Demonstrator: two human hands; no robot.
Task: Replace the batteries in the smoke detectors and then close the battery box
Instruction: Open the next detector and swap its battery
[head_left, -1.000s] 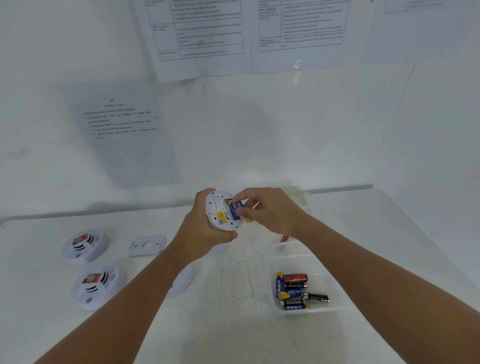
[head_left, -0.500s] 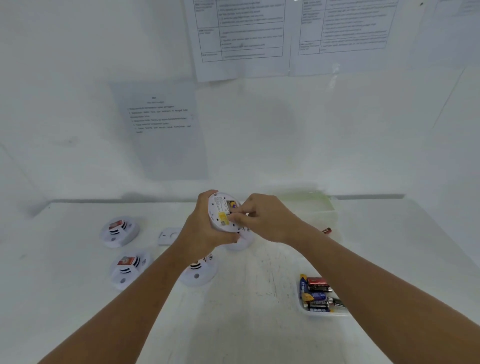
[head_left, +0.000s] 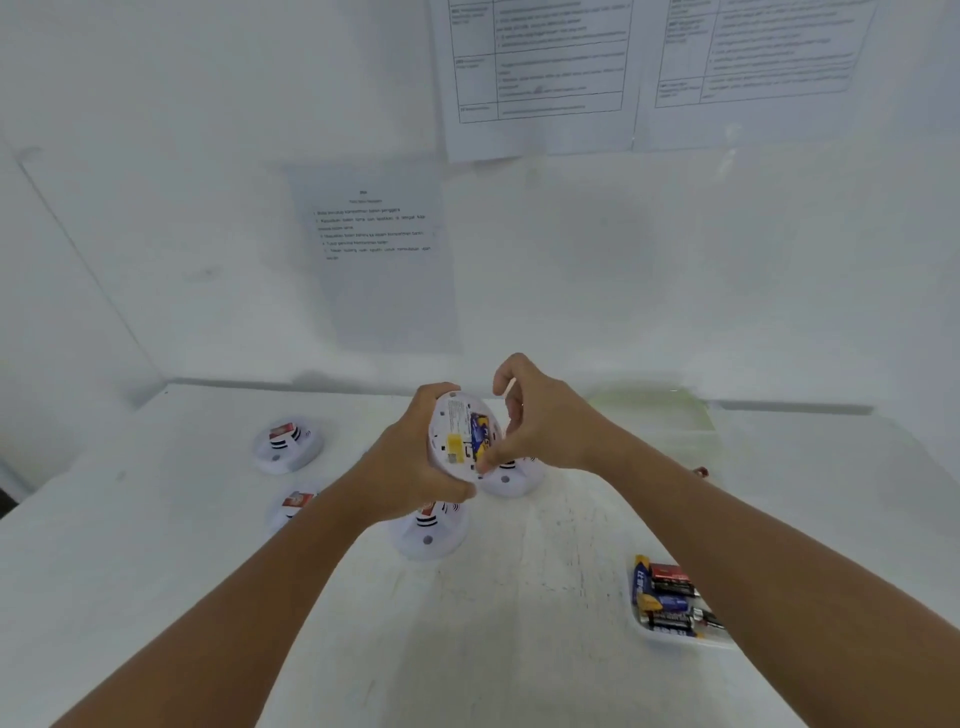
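My left hand (head_left: 410, 467) grips a white round smoke detector (head_left: 451, 415) above the table, its back turned toward me. A blue battery (head_left: 480, 427) lies in its open compartment beside a yellow label. My right hand (head_left: 545, 421) is just right of the detector. Its thumb tip presses the lower end of the battery, while the index finger is curled up and away. A shallow white tray (head_left: 670, 636) at the right holds several loose batteries (head_left: 667, 597), partly hidden by my right forearm.
Several more smoke detectors lie face up on the table: two on the left (head_left: 288, 444) (head_left: 293, 506), two under my hands (head_left: 431, 535) (head_left: 511, 480). A clear box with a greenish tint (head_left: 654, 415) stands at the back right. Printed sheets hang on the wall behind.
My right hand's fingers have lifted off the battery, leaving it seated in the compartment with only the thumb on it. The view has shifted left, so everything appears further right.
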